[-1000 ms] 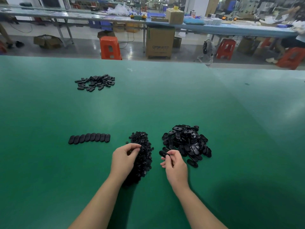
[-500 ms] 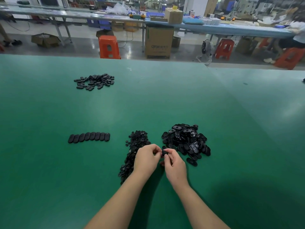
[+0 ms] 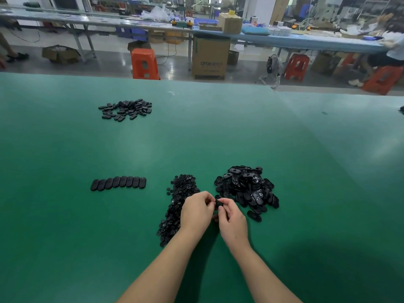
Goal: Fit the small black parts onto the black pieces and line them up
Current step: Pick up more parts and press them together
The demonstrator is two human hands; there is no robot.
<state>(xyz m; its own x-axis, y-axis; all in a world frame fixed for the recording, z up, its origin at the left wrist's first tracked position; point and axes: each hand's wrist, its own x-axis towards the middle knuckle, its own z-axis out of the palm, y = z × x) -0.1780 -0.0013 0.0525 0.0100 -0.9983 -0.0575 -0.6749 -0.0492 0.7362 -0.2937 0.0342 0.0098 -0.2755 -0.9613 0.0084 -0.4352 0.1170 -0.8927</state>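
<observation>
Green matting covers the table (image 3: 65,248), and two bare forearms reach in from the near edge and meet over it. The left hand (image 3: 195,212) and the right hand (image 3: 232,221) come together fingertip to fingertip, both curled around one black piece (image 3: 219,202) pinched between them, just above the table surface. Only a sliver of that piece shows between the fingers, so whether a small part already sits in it cannot be told.

Just behind and under the left hand lies a long heap of small black parts (image 3: 179,202), running from near the left wrist away toward the middle of the table. Just beyond the right hand is a rounder pile of black pieces (image 3: 247,186), oval shells stacked loosely on one another, with one stray oval (image 3: 254,216) lying flat beside the right hand's knuckles. The two heaps sit near each other but apart, with green showing between them.

Off to the left, level with the heaps, a row of finished pieces (image 3: 118,183) lies side by side, each touching the next. Farther back on the left is a scattered far pile (image 3: 125,109) of similar black ovals.

Past the table's far edge stand an orange stool (image 3: 144,63), a cardboard box (image 3: 209,56) and a long workbench (image 3: 306,39) crowded with goods.
</observation>
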